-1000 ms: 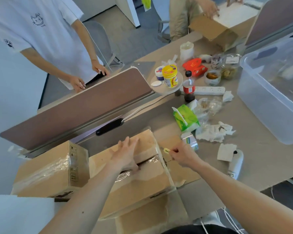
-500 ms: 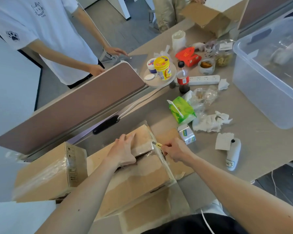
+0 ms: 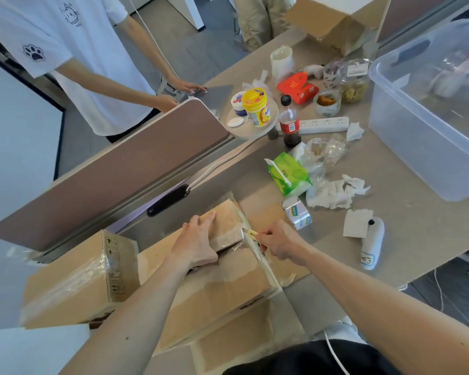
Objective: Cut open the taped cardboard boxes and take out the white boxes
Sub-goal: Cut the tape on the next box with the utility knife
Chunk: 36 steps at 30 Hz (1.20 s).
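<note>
Pressing flat-fingered on the far flap of the taped cardboard box (image 3: 222,288), the left hand (image 3: 198,239) has shifted toward that box's right edge. There the right hand (image 3: 279,240), curled round a yellow cutter (image 3: 252,234), has brought its blade onto the tape (image 3: 259,257), so the side seam likely goes next; no white boxes show.

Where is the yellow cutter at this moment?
In the head view the yellow cutter is below centre, held in the right hand, its tip at the taped right-hand edge of the cardboard box on which the left hand rests.
</note>
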{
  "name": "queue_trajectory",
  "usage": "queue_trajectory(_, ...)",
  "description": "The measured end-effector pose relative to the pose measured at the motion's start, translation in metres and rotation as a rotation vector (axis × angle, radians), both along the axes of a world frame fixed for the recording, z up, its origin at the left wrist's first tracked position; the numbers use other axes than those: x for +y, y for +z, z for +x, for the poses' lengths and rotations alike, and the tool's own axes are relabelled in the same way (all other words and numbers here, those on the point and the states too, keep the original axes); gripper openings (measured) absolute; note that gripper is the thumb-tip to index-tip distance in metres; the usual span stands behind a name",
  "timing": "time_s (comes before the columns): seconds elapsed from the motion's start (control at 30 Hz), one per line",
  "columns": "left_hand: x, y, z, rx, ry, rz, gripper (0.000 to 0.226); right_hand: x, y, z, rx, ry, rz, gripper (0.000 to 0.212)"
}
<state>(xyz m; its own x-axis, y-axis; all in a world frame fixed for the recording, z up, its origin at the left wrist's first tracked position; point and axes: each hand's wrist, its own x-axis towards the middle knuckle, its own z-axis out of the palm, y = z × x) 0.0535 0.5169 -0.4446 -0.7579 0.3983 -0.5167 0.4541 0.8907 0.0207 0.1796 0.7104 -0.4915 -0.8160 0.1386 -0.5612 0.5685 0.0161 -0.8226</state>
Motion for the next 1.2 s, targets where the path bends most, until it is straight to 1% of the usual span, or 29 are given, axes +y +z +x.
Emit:
queue_trajectory(0.23, 0.001, -0.001, -0.001, 0.006, 0.0, -0.018, 0.115, 0.001, -0.004, 0.003, 0.028, 0.032, 0.035, 0.039)
queue_trajectory(0.37, 0.002, -0.001, 0.001, 0.003, 0.009, -0.016, 0.114, 0.003, -0.004, 0.008, 0.023, 0.067, 0.032, 0.031)
queue_trajectory(0.5, 0.003, 0.0, 0.002, 0.003, 0.023, 0.0, 0.116, -0.004, -0.007, 0.012, -0.002, 0.094, 0.038, 0.034)
queue_trajectory(0.63, 0.003, -0.001, 0.003, 0.001, 0.036, 0.008, 0.116, -0.002, -0.004, 0.016, -0.008, 0.121, 0.035, 0.03)
queue_trajectory(0.77, 0.003, -0.001, 0.004, 0.006, 0.034, 0.004, 0.118, 0.001, 0.001, 0.019, -0.024, 0.163, 0.048, 0.036)
queue_trajectory(0.87, 0.003, -0.002, 0.004, 0.005, 0.037, 0.0, 0.116, 0.002, 0.002, 0.024, -0.021, 0.211, 0.033, 0.032)
queue_trajectory(0.97, 0.004, -0.002, 0.004, 0.012, 0.032, -0.004, 0.116, 0.001, 0.001, 0.03, -0.007, 0.195, 0.028, 0.028)
queue_trajectory(1.1, 0.005, -0.001, 0.006, 0.012, 0.034, -0.007, 0.115, 0.001, 0.003, 0.031, -0.012, 0.192, 0.026, 0.034)
queue_trajectory(1.2, 0.005, -0.001, 0.008, 0.008, 0.037, -0.003, 0.116, 0.003, 0.004, 0.032, -0.028, 0.185, 0.023, 0.034)
